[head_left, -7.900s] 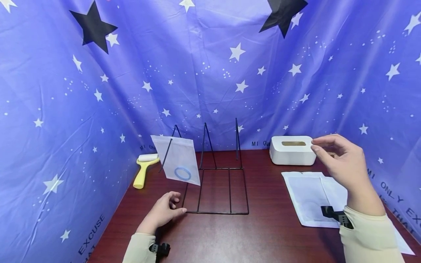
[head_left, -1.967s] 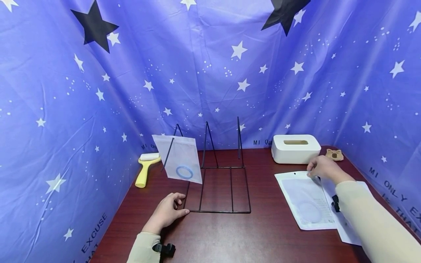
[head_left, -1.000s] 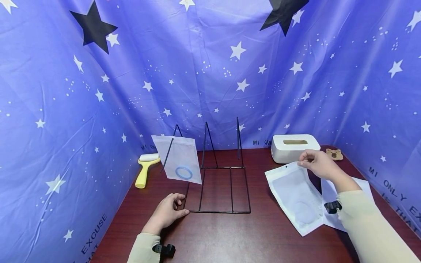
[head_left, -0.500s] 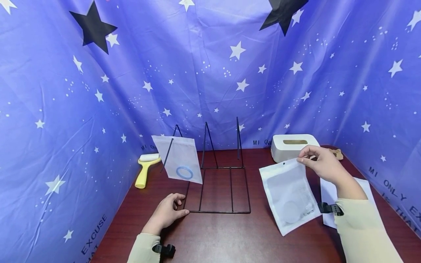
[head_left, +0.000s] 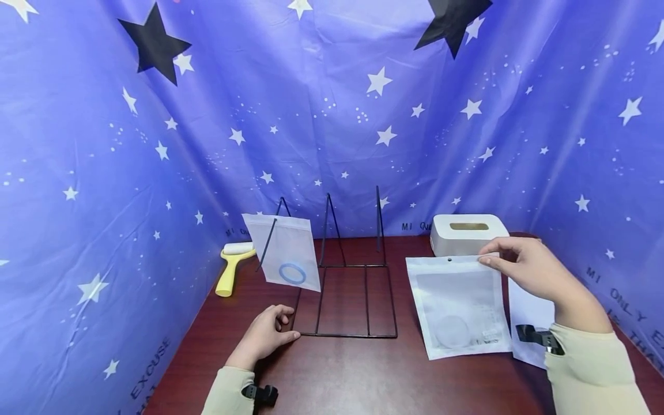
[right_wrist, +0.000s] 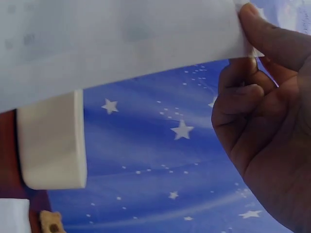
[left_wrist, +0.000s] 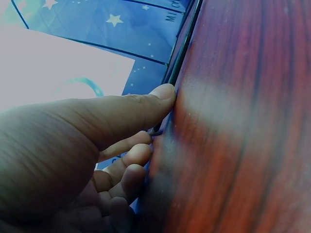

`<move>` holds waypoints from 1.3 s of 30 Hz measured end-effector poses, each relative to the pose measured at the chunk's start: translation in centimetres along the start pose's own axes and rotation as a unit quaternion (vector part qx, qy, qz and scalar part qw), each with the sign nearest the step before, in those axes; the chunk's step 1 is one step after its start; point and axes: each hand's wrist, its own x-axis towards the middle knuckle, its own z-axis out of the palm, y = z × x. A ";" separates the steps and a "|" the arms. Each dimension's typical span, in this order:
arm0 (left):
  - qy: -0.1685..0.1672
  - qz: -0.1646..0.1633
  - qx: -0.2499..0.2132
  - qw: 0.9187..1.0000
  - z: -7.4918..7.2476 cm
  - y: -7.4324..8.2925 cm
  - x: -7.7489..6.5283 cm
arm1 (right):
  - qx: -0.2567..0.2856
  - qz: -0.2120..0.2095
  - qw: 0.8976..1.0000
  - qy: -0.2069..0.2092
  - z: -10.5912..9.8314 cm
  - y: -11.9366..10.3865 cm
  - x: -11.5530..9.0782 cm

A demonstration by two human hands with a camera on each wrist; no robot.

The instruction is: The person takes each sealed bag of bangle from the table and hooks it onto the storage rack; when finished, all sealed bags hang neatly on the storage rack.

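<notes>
My right hand (head_left: 534,271) pinches the top right corner of a white zip pouch (head_left: 456,305) between thumb and fingertips. The pouch hangs nearly upright over the right side of the table; a faint round shape shows inside near its bottom. With thumb and curled fingers, my left hand (head_left: 267,333) grips the front left corner of a black wire rack (head_left: 344,335); the thumb (left_wrist: 163,93) lies against the wire in the left wrist view. A smaller white pouch (head_left: 290,245) with a light blue ring leans in the rack's left divider.
A yellow-handled roller (head_left: 226,279) lies left of the rack. Behind the raised pouch stands a white tissue box (head_left: 467,230). White paper or another pouch (head_left: 529,328) lies under my right forearm. A small brown bear-shaped piece (right_wrist: 51,223) shows in the right wrist view. Starry cloth surrounds the table.
My right hand took the white pouch by its top right corner, lifted it off the table and drew it left, turning it toward upright. My left hand stays at the rack's corner.
</notes>
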 end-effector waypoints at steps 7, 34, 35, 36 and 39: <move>-0.007 -0.005 -0.008 1.000 0.1 0.1 0.0 | -0.022 0.020 0.999 0.020 -1.8 -0.7 -1.1; -0.001 -0.006 -0.009 1.000 0.2 0.1 0.1 | -0.042 -0.021 0.986 0.158 -3.1 -4.6 -2.1; -0.001 -0.006 -0.008 1.000 0.1 0.1 0.1 | -0.044 -0.029 0.985 0.163 -3.1 -4.7 -2.1; -0.001 -0.007 -0.007 1.000 0.1 0.1 0.1 | -0.047 -0.038 0.984 0.167 -3.0 -4.8 -2.1; 0.003 -0.007 -0.009 1.000 0.0 0.1 0.1 | -0.050 -0.057 0.981 0.179 -3.1 -5.1 -1.9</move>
